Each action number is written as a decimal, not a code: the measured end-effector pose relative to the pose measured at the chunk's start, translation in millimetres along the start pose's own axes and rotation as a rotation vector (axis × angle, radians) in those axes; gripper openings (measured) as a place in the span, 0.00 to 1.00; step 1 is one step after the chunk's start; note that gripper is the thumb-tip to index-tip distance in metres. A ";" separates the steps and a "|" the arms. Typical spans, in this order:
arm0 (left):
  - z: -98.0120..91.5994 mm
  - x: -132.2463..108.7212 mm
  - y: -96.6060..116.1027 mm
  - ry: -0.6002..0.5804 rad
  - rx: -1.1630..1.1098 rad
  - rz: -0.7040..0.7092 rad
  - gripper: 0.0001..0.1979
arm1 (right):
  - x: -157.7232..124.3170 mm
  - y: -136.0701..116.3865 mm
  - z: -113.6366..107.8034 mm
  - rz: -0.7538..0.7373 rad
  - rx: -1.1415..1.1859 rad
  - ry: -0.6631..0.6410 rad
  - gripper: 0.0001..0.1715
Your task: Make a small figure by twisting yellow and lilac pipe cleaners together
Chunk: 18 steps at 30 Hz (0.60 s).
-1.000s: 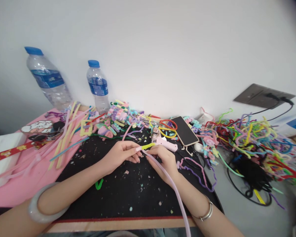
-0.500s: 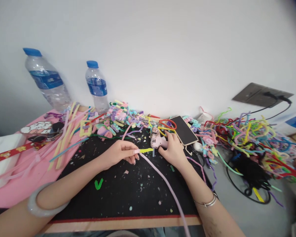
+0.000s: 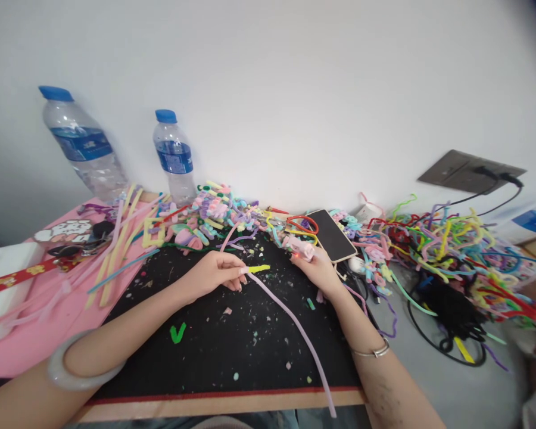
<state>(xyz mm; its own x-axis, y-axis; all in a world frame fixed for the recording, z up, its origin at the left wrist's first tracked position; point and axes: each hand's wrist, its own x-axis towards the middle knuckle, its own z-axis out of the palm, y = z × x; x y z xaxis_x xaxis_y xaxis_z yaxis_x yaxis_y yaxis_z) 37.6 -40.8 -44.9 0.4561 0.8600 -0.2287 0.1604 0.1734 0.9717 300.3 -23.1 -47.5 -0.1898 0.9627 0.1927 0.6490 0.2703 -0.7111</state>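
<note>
My left hand (image 3: 214, 275) pinches the joint where a short yellow pipe cleaner piece (image 3: 258, 269) meets a long lilac pipe cleaner (image 3: 295, 328); the lilac one trails over the black mat (image 3: 205, 351) to the near edge. My right hand (image 3: 318, 268) is closed around a pink glue gun (image 3: 300, 247), lifted a little off the mat, just left of a dark smartphone (image 3: 332, 235). The two hands are apart.
Two water bottles (image 3: 81, 146) (image 3: 174, 156) stand at the back by the wall. Small pastel pipe-cleaner shapes (image 3: 214, 208) are heaped behind the mat. A big tangle of coloured pipe cleaners (image 3: 451, 250) lies at right near a wall socket (image 3: 471, 171). A pink sheet (image 3: 49, 298) lies at left.
My right hand let go of the pipe cleaner, reached to the glue gun and took hold of it, tilting it up. My left hand stayed on the yellow and lilac joint.
</note>
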 end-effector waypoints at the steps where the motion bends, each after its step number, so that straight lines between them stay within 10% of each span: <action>1: 0.0 0.0 -0.4 -0.001 0.002 -0.001 0.10 | -0.3 1.5 -1.6 0.014 0.068 -0.030 0.11; 7: -0.2 0.5 -2.2 0.001 0.008 -0.008 0.11 | -3.3 9.8 -4.6 0.066 0.328 -0.333 0.22; 18: 0.8 1.2 -2.7 0.002 0.035 -0.004 0.11 | -7.8 -1.3 -0.3 0.007 0.347 -0.462 0.21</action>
<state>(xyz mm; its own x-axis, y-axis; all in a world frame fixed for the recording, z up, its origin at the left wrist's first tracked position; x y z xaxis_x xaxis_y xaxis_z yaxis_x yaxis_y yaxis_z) 38.4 -40.7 -47.8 0.4536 0.8604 -0.2321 0.1926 0.1596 0.9682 301.2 -31.0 -47.9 -0.5389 0.8392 -0.0729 0.3863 0.1694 -0.9067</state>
